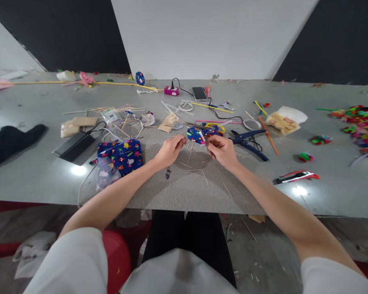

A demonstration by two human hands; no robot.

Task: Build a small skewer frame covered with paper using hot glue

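A small blue patterned paper umbrella (196, 134) on a thin wooden stick is held over the grey table (184, 183) between my two hands. My left hand (169, 150) pinches the stick end at the left. My right hand (221, 149) pinches the umbrella's right edge, where a small white bit shows. A bag of blue patterned paper (121, 155) lies left of my left hand. Loose thin sticks (190, 164) lie on the table under the hands.
Blue-handled pliers (248, 141) and an orange stick lie right of my right hand. A red utility knife (297, 176) sits further right, colourful pieces (360, 122) at the far right. A phone (199, 93), a power bank (75, 145) and stick bundles (168, 121) lie behind.
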